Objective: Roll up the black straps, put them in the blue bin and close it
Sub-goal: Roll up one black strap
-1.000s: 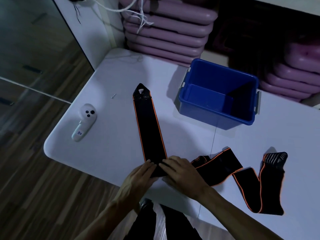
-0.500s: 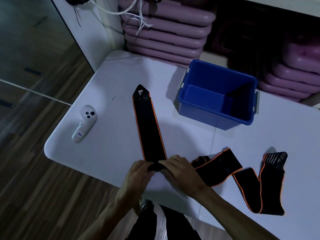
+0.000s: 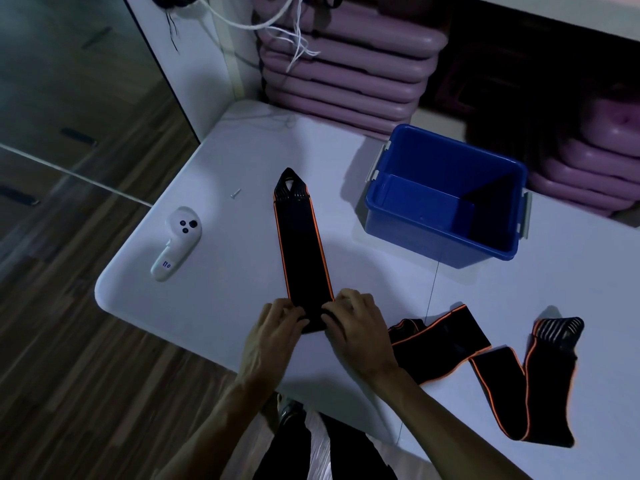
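Observation:
A black strap with orange edges point(image 3: 300, 251) lies stretched out on the white table point(image 3: 225, 168), its pointed end away from me. Its near end is curled into a small roll that both hands pinch: my left hand point(image 3: 273, 332) on the roll's left side, my right hand point(image 3: 356, 327) on its right side. A second black strap point(image 3: 498, 368) lies loosely bent on the table to the right, untouched. The open blue bin point(image 3: 443, 233) stands empty behind it. I see no lid.
A white handheld controller point(image 3: 176, 244) lies at the table's left side, and a small screw point(image 3: 235, 193) sits beyond it. Stacks of purple plastic steps point(image 3: 346, 64) line the back. The table's near edge runs just under my wrists, with wooden floor below.
The near end of the strap has been folded over and rolled a little forward between my fingers; both hands have shifted slightly away from me. The second strap and the bin have not moved.

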### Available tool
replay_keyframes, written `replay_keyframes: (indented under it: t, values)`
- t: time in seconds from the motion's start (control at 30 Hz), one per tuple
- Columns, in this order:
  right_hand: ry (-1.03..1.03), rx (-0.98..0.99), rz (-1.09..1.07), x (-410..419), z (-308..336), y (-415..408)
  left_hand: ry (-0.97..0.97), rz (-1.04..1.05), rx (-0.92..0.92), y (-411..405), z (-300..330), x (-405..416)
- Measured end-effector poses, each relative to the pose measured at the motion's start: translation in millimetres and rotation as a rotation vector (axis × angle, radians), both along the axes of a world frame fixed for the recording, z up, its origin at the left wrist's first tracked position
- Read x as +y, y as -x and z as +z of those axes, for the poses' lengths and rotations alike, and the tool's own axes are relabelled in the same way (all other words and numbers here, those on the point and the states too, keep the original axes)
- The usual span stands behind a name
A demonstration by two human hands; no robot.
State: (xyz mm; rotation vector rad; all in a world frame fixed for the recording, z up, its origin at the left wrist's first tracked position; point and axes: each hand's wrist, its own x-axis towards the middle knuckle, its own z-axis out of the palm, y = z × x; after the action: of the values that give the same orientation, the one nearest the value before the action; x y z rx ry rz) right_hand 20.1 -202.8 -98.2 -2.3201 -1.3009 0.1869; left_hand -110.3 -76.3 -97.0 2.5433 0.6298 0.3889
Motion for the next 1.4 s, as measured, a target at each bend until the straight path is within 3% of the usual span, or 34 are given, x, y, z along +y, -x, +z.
replay_keyframes:
  t: [0.17,0.4,0.6,0.77,1.03,1.27,1.4]
  values:
    - [0.092,-0.105,0.174,-13,-5,-2,-0.065,-0.104,0.097,12,-5,4]
    - [0.028,-0.106,0.19,-1,4,-17,0.042,-0.053,0.075,2,12,12]
    - [0.032,-0.011,0.034,16,5,-12,0.02,0.103,0.109,-12,17,9]
    - [0.062,-0.102,0.097,3,-1,-6,-0.115,-0.008,0.088,-7,9,9]
    - [0.044,-0.162,0.19,1,0,-15,-0.042,-0.038,0.107,-5,11,15]
    - [0.066,0.045,-0.042,36,12,-23,0.116,0.161,0.07,-35,11,30]
    - [0.067,-0.046,-0.125,42,11,-17,0.067,0.177,0.031,-43,12,27]
